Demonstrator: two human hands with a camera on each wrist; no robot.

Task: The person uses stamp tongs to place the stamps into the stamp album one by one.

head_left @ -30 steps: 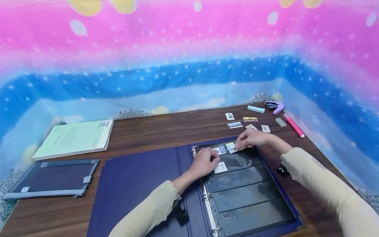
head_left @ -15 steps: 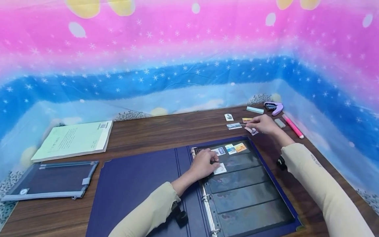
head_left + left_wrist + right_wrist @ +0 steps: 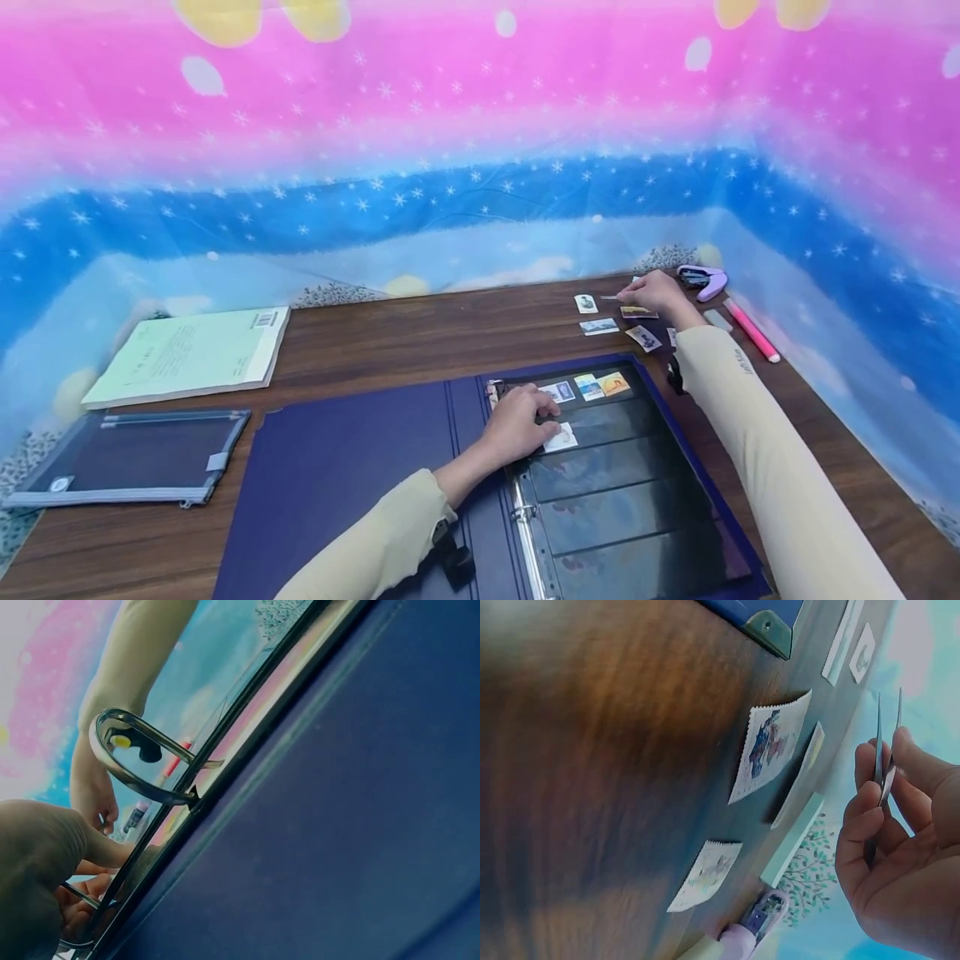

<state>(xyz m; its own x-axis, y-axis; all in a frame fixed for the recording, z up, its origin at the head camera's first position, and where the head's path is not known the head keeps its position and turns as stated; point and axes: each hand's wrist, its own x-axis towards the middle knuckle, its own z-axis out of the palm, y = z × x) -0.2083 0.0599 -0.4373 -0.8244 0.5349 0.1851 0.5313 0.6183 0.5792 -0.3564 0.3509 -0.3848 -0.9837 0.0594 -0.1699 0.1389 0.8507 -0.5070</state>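
Note:
My right hand (image 3: 655,293) holds a pair of tweezers (image 3: 879,739) over the loose stamps at the back right. The tweezer tips stand apart with nothing between them in the right wrist view. Beneath and around them lie a purple-toned stamp (image 3: 643,337), a yellow and red stamp (image 3: 640,313), a landscape stamp (image 3: 598,327) and a portrait stamp (image 3: 586,304). My left hand (image 3: 517,423) rests on the black stock page (image 3: 600,458) of a blue ring binder (image 3: 352,467), thumb at a pale stamp (image 3: 562,437). An orange stamp (image 3: 614,383) sits in the top strip beside a blue one (image 3: 588,387).
Along the right edge are a purple stapler (image 3: 708,282), a pink marker (image 3: 752,331) and an eraser (image 3: 717,320). A green book (image 3: 187,354) and a zip pouch (image 3: 142,457) lie at left. Metal rings (image 3: 523,512) stand up along the binder's spine.
My right hand has left the page, where the orange stamp now shows in the top strip, and has moved back over the loose stamps. My left hand stays on the page, its fingers slightly looser.

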